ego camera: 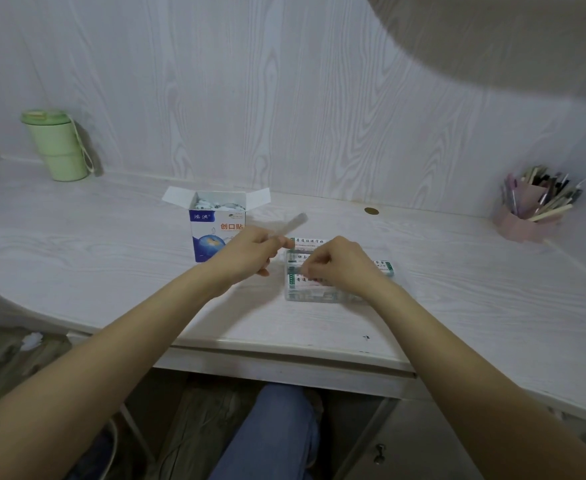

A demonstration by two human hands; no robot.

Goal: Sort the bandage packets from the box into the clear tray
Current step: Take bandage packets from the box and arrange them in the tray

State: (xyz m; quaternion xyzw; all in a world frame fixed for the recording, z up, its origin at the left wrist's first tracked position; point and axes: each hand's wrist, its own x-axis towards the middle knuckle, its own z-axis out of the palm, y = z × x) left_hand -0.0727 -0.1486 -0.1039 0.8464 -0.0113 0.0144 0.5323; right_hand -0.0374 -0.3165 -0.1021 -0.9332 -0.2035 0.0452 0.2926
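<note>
Left hand [250, 252] pinched thin white bandage packet [289, 225], blurry; light, bendy, best held by end; right hand [336, 265] curled over clear plastic tray [319, 296], maybe pinching packet.

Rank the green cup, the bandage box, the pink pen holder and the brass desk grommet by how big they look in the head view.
1. green cup
2. bandage box and pink pen holder, too alike to rank
3. brass grommet

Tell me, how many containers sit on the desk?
4: a green cup at the far left, the open bandage box in the middle, the clear tray under the right hand, and a pink pen holder at the far right.
</note>
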